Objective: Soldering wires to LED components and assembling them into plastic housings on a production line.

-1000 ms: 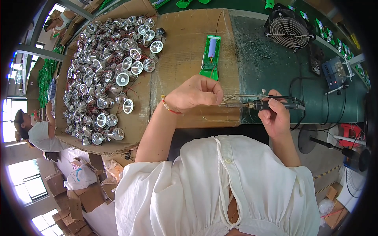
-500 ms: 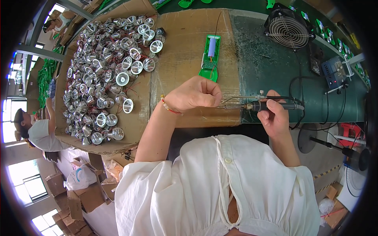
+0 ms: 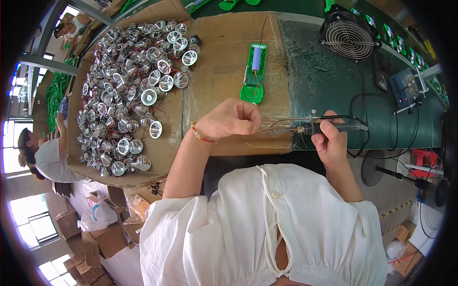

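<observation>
Black at the handle and silver at the front, a long thin tool (image 3: 308, 128) is in the right hand (image 3: 330, 139). The thumb and fingers of that hand are closed around the handle. The silver tubes point at the left hand (image 3: 228, 120), and their ends come up near its fingertips. The left hand is curled, with its thumb close to its first finger. I cannot tell if those fingers pinch something thin or touch the tubes. A red string bracelet with beads (image 3: 198, 135) goes around the left wrist

A white plastic bag (image 3: 98, 218), on the left near brown boxes, has a blue curved mark on it. A blue box with a front panel (image 3: 404, 89), over on the right, has marks too small to read

A long green plastic case (image 3: 250, 90) lies just past the left hand, farther from the body, on a flat brown cardboard sheet (image 3: 222, 57). A pale purple round battery (image 3: 256, 58) sits in its far end. I cannot tell if the case touches the knuckles

Lots of shiny silver cups with red wires (image 3: 129, 90) fill a brown cardboard box to the left
</observation>
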A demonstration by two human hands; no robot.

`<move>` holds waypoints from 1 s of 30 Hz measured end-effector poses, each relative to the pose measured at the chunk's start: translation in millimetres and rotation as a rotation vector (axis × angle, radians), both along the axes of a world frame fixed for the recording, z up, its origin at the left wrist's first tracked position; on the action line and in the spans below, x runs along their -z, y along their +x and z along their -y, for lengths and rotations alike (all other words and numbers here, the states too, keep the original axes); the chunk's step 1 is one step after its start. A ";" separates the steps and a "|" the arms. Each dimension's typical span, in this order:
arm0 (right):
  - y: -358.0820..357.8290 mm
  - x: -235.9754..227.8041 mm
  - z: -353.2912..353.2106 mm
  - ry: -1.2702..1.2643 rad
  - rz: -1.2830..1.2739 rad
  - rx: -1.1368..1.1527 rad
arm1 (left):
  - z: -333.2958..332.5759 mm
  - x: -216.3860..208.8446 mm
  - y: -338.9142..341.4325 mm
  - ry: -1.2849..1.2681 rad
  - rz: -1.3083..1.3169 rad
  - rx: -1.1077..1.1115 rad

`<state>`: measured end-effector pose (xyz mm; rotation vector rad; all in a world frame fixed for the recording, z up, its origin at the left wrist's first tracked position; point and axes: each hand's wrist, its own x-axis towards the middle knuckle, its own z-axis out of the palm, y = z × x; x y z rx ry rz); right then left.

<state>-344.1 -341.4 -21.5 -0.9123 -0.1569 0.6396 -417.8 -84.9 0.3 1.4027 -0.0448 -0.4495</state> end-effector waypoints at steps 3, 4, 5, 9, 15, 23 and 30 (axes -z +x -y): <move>1.1 1.6 0.5 -0.004 0.026 0.011 | 0.8 -14.4 -4.4 0.030 -0.022 -0.036; 1.0 3.5 0.8 -0.014 0.037 0.015 | 0.6 -16.5 -5.0 0.034 -0.035 -0.045; 1.0 4.8 1.1 -0.024 0.048 0.019 | 0.9 -17.7 -5.6 0.034 -0.034 -0.037; 0.8 1.5 -1.9 -0.055 0.030 0.038 | 2.1 -20.0 -14.0 0.152 -0.008 -0.093; 0.8 2.7 -4.4 -0.079 0.017 0.118 | 5.0 -22.5 -20.9 0.249 0.057 -0.118; 4.7 10.4 -3.6 -0.158 0.018 0.118 | 15.8 -22.4 -30.9 0.675 0.263 -0.201; 6.7 13.4 -1.9 -0.156 -0.010 0.108 | 15.8 -20.5 -36.7 0.785 0.341 -0.269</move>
